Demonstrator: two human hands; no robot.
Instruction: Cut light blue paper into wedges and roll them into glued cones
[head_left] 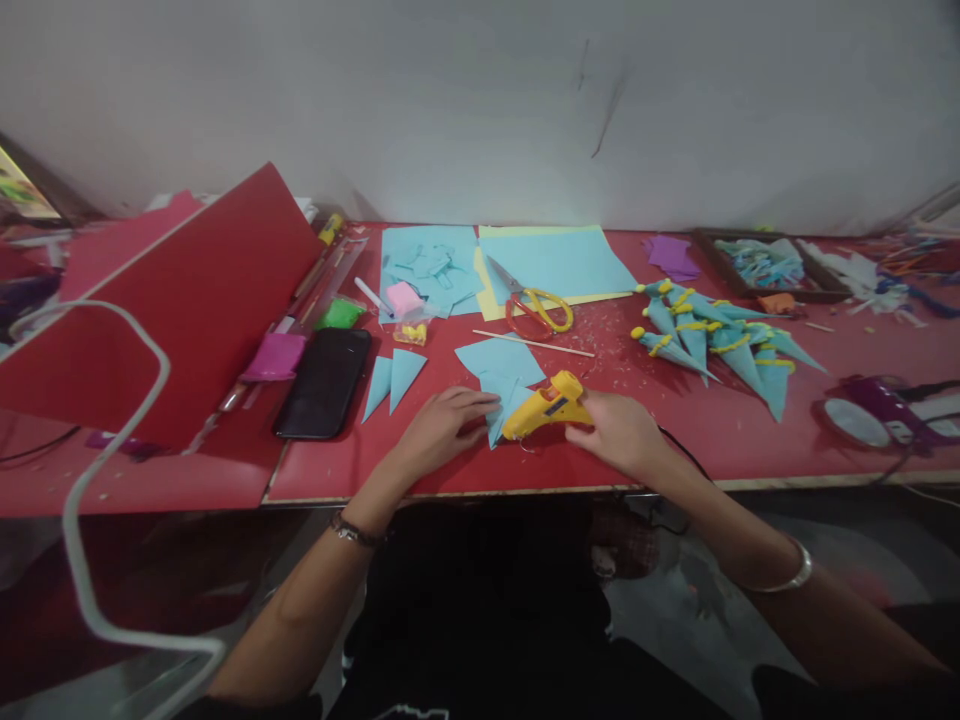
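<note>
At the near edge of the red table point(450, 478), the right hand point(622, 432) has its fingers clamped round a yellow glue gun point(536, 411), whose nozzle points left at a blue paper piece point(504, 392). The left hand point(444, 430) touches that paper's left side with its fingers slightly apart; whether they pinch it, I cannot tell. Two blue triangles point(406, 376) lie left of it, scissors point(546, 312) beyond, and blue cones point(694, 325) with yellow trim farther right.
</note>
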